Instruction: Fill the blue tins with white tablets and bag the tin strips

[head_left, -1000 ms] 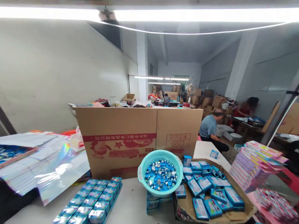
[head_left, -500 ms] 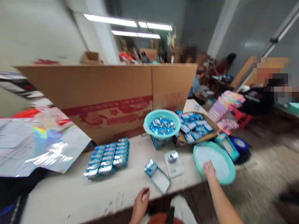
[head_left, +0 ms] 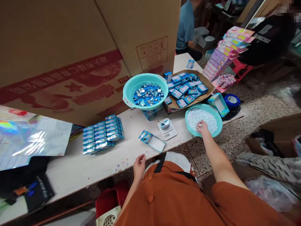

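Note:
My right hand [head_left: 202, 127] reaches into a turquoise basin [head_left: 220, 121] of small white pellets [head_left: 205, 116], its fingers pinched together on some of them. At the table's front edge my left hand [head_left: 139, 165] rests with fingers curled and thumb against them; whatever it may hold is hidden. Just beyond it lies an opened blue box [head_left: 152, 141] with a white inside. Behind that, a small blue-and-silver box [head_left: 165, 124] sits on a white scale [head_left: 169, 134].
A second turquoise basin [head_left: 128, 94] holds many blue and silver caps. Beside it, a cardboard tray [head_left: 207, 83] is heaped with small blue boxes. Rows of blue boxes [head_left: 101, 133] stand at left, before a large carton [head_left: 70, 62]. Co-workers sit behind.
The view has tilted down, showing more of the table and my orange-brown shirt. My right hand stays in the pellet basin, and my left remains near the table edge.

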`<control>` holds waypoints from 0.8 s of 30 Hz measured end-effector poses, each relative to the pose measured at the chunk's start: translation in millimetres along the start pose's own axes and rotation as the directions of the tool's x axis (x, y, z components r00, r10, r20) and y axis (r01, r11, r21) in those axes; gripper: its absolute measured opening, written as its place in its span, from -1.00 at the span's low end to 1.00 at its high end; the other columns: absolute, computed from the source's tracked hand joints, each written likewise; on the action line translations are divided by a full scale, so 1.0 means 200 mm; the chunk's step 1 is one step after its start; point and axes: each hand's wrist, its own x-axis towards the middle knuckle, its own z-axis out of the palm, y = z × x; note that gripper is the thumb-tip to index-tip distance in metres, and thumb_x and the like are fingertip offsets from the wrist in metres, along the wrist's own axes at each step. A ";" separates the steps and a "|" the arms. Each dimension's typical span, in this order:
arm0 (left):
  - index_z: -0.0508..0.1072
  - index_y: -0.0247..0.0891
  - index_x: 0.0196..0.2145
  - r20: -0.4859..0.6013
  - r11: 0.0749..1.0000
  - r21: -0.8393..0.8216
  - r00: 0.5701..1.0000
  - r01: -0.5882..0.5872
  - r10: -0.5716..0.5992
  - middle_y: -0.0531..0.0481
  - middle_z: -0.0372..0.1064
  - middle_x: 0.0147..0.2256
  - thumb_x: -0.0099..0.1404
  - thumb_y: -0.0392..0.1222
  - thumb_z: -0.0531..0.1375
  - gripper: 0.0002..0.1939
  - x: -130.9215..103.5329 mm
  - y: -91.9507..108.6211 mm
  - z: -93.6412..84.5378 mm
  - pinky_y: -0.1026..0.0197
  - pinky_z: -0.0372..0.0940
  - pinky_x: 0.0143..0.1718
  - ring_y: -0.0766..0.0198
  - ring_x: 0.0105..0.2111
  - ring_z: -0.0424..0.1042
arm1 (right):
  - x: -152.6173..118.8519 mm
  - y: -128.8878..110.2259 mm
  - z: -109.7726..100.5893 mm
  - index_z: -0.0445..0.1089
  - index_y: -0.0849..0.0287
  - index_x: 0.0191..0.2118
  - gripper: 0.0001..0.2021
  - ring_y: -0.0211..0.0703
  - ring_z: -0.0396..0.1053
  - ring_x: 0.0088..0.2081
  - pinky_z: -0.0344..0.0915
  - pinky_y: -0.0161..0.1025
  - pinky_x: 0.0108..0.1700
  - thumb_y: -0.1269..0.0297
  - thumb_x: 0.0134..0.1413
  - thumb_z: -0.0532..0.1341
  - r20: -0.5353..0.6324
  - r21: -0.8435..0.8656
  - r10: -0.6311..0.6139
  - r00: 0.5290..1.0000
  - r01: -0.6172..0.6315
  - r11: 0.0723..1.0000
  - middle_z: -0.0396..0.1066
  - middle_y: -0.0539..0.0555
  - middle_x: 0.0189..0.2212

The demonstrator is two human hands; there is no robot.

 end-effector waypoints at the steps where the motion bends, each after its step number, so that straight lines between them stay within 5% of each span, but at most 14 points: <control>1: 0.45 -0.30 -0.22 -0.008 1.000 0.004 1.000 0.005 -0.005 -0.20 0.46 -0.19 0.06 0.21 0.19 -0.49 0.00 0.01 0.01 0.07 0.34 -0.11 0.12 -0.16 0.45 | 0.03 -0.02 0.06 0.29 0.22 -0.40 -0.64 -0.37 0.17 -0.61 0.20 -0.38 -0.57 0.05 0.24 0.00 0.054 0.004 0.018 0.998 -0.019 1.000 0.21 -0.07 -0.60; 3: 0.45 -0.30 -0.22 -0.028 1.000 0.013 1.000 0.014 -0.014 -0.20 0.47 -0.18 0.06 0.21 0.19 -0.48 0.00 0.04 0.03 0.07 0.33 -0.10 0.11 -0.16 0.45 | 0.08 -0.07 0.19 0.16 0.14 -0.54 -0.58 -0.39 -0.03 -0.71 0.01 -0.40 -0.69 -0.01 0.23 -0.04 0.147 0.017 0.036 0.988 -0.039 0.999 0.00 -0.15 -0.72; 6: 0.44 -0.30 -0.22 -0.059 0.999 0.005 0.998 0.037 -0.037 -0.20 0.47 -0.19 0.05 0.23 0.20 -0.46 -0.02 0.07 0.07 0.06 0.34 -0.08 0.11 -0.17 0.46 | 0.11 -0.11 0.43 0.20 0.14 -0.56 -0.57 -0.39 -0.04 -0.72 -0.04 -0.40 -0.68 -0.08 0.16 0.00 0.297 -0.146 -0.031 0.954 0.078 0.986 0.04 -0.13 -0.74; 10: 0.45 -0.30 -0.25 -0.093 0.992 -0.045 0.988 0.119 -0.123 -0.19 0.48 -0.22 0.01 0.23 0.22 -0.46 -0.10 0.06 0.09 0.03 0.33 -0.05 0.10 -0.18 0.47 | 0.17 -0.15 0.73 0.44 0.19 -0.44 -0.63 -0.27 0.30 -0.55 0.18 -0.36 -0.48 0.00 0.11 0.10 0.518 -0.511 -0.155 0.841 0.450 0.733 0.36 0.01 -0.63; 14: 0.45 -0.29 -0.26 -0.149 0.975 -0.062 0.964 0.212 -0.219 -0.18 0.49 -0.24 -0.01 0.24 0.23 -0.46 -0.21 0.00 0.07 0.04 0.35 -0.07 0.08 -0.19 0.48 | 0.24 -0.17 0.97 0.52 0.17 -0.35 -0.83 -0.08 0.42 -0.21 0.25 -0.29 -0.19 0.21 0.01 0.23 0.615 -0.597 -0.142 0.776 0.576 0.558 0.52 0.14 -0.35; 19: 0.46 -0.28 -0.25 -0.212 0.952 -0.059 0.928 0.300 -0.306 -0.20 0.47 -0.21 -0.02 0.28 0.22 -0.42 -0.33 -0.07 0.05 0.05 0.36 -0.10 0.06 -0.17 0.47 | 0.29 -0.14 1.20 0.52 0.35 -0.32 -0.82 0.06 0.41 -0.12 0.25 -0.14 -0.08 0.37 0.05 0.20 0.715 -0.649 -0.060 0.696 0.694 0.314 0.50 0.36 -0.27; 24: 0.45 -0.28 -0.24 -0.235 0.928 -0.103 0.897 0.359 -0.373 -0.20 0.47 -0.21 -0.01 0.27 0.21 -0.43 -0.38 -0.10 0.05 0.06 0.37 -0.13 0.06 -0.18 0.48 | 0.35 -0.11 1.32 0.51 0.43 -0.26 -0.80 0.18 0.40 -0.09 0.25 0.01 -0.06 0.42 0.09 0.17 0.785 -0.615 0.020 0.619 0.777 0.135 0.46 0.45 -0.21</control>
